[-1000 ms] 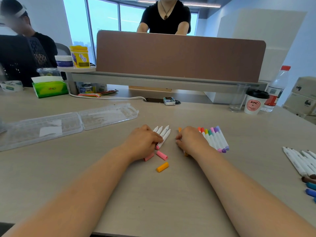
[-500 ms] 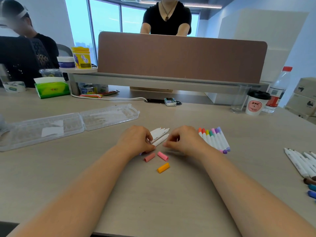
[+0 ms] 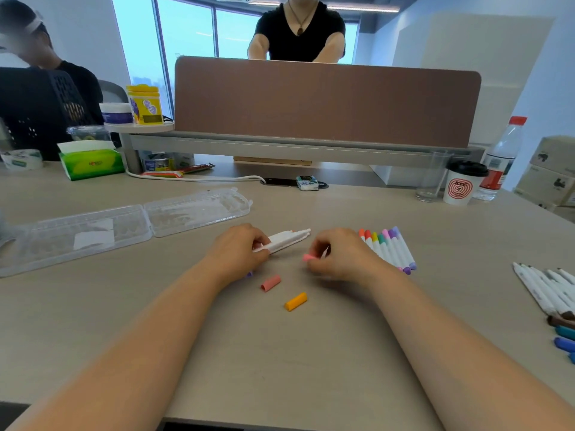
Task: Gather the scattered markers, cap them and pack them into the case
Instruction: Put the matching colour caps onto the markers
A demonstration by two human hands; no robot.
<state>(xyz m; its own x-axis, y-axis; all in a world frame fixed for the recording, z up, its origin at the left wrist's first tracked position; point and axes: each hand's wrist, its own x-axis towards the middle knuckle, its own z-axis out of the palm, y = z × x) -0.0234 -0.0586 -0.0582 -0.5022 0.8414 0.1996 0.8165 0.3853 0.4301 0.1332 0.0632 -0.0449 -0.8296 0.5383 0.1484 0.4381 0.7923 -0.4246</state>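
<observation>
My left hand (image 3: 239, 253) grips a bundle of white uncapped markers (image 3: 287, 239) that point to the right, just above the table. My right hand (image 3: 339, 255) pinches a pink cap (image 3: 309, 257) a short way from the marker tips. A salmon cap (image 3: 270, 283) and an orange cap (image 3: 295, 301) lie loose on the table below my hands. A row of capped coloured markers (image 3: 387, 248) lies right of my right hand. The clear plastic case (image 3: 124, 225) lies open at the left.
More white markers (image 3: 547, 287) and blue caps (image 3: 564, 337) sit at the right edge. A paper cup (image 3: 460, 186), a glass (image 3: 431, 178) and a bottle (image 3: 501, 160) stand at the back right. A green tissue box (image 3: 90, 163) stands back left. Two persons are beyond the desk divider.
My left hand has gathered the white markers into a bundle and turned them to the right. My right hand has picked up a pink cap from the table and moved toward the bundle.
</observation>
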